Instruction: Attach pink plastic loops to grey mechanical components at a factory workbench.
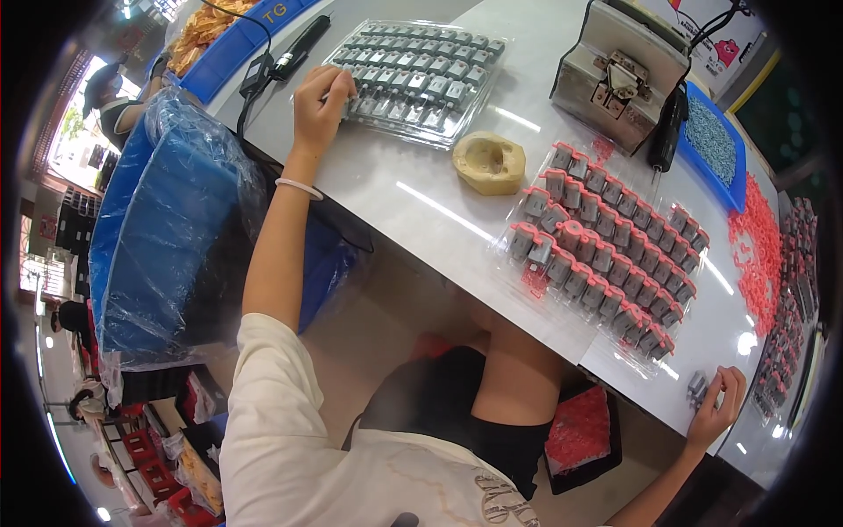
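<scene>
My left hand point(323, 110) is closed at the left edge of a clear plastic tray point(446, 140) holding rows of small grey parts point(413, 83). Whatever its curled fingers grip is hidden. On the far right, near the table's edge, my right hand point(720, 408) has bent fingers closed about a small grey block-like part point(698, 386). Between the hands, several rows of grey blocks with pink pieces point(606, 237) rest on clear plastic. A yellowish block with a hollow point(489, 163) sits beside the tray.
A metal fixture point(619, 79) stands at the back, with a dark handheld tool point(672, 127) beside it. Past these are a blue tray of bluish pellets point(711, 136) and scattered pink pieces point(753, 255). Another corded tool point(303, 48) lies far left. A plastic-lined blue bin point(167, 237) borders the table.
</scene>
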Tool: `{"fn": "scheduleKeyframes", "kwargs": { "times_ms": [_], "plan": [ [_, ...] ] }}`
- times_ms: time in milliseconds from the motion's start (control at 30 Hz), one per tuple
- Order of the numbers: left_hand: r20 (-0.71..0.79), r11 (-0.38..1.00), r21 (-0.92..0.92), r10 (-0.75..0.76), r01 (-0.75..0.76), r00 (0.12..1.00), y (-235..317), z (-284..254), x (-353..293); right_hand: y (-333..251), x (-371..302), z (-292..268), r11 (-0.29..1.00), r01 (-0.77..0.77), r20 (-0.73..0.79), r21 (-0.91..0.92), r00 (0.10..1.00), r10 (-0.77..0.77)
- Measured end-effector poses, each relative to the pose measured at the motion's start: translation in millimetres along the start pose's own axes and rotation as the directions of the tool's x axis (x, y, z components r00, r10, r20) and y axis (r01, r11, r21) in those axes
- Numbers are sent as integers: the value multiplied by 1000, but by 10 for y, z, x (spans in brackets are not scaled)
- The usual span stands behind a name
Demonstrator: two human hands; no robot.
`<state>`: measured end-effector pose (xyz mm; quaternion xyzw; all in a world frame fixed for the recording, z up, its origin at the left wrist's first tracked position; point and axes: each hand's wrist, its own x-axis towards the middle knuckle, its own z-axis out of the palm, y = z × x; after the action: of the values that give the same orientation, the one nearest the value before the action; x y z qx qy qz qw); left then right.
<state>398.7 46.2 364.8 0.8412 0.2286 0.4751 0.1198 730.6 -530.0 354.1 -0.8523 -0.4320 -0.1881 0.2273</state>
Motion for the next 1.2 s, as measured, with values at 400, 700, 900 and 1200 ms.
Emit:
{"fn": "scheduleKeyframes", "kwargs": {
  "times_ms": [400,700,900,1200],
  "plan": [
    [-50,996,51,69,-67,996,-58,-31,-74,-15,11,8,998,-38,6,54,999,38],
    [142,985,119,106,-123,984,18,-124,71,-28,9,-3,997,-53,20,62,998,52],
    [21,982,55,181,-182,983,-34,-136,-158,-62,25,-10,997,-43,25,68,999,42],
    [54,917,307,252,-256,966,-43,-191,-153,-65,30,8,994,-72,21,81,997,70]
  ]
}}
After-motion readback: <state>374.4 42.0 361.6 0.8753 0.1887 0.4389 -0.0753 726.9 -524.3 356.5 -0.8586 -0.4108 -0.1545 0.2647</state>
